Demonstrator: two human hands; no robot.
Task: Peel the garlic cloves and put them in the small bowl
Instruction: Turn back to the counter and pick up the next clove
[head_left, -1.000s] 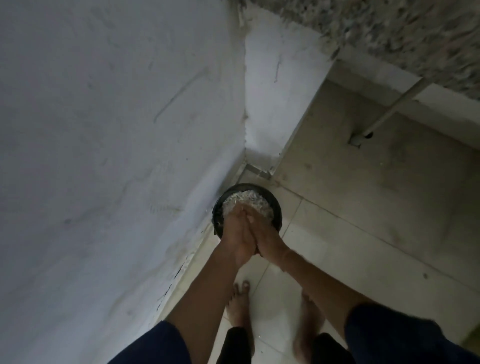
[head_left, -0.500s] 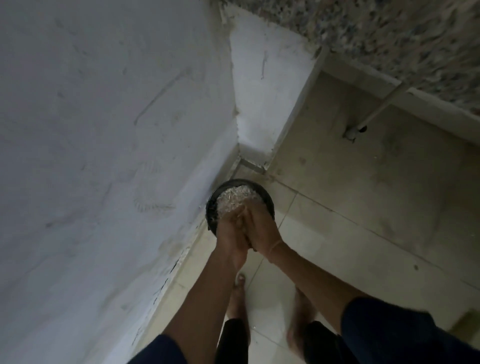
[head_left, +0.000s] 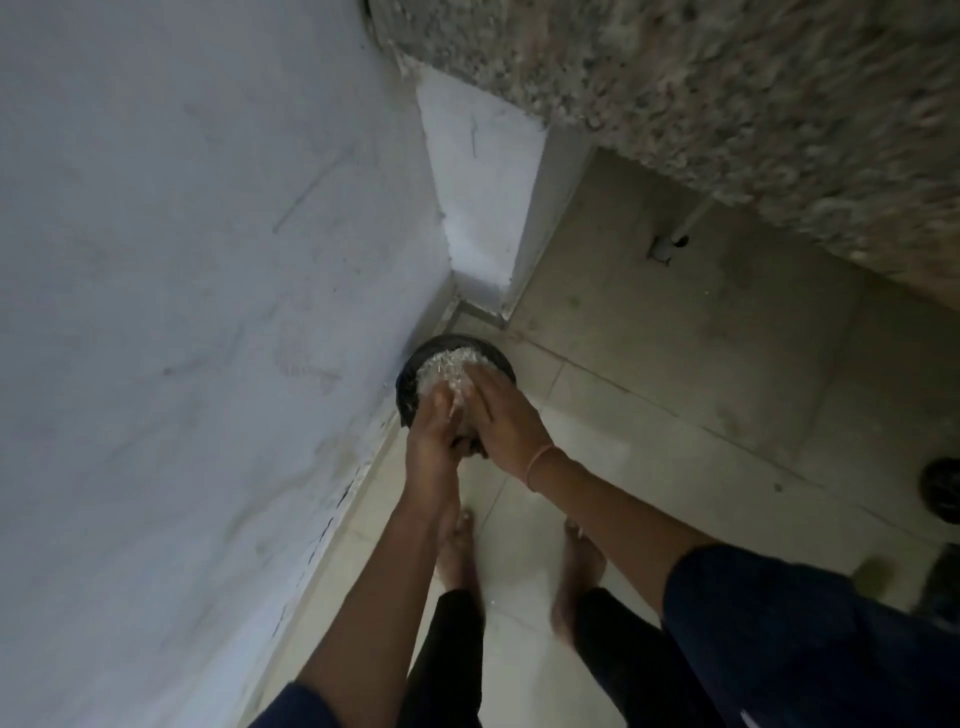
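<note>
Over the dark bin (head_left: 410, 387) heaped with pale papery peels (head_left: 447, 370) — both hands' fingers (head_left: 485, 387) spread, gripping nothing.

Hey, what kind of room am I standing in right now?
Probably a home kitchen corner. A speckled stone counter juts out above a tiled floor, and both hands, the left hand and the right hand, reach over a dark bin of pale peels by the wall.
</note>
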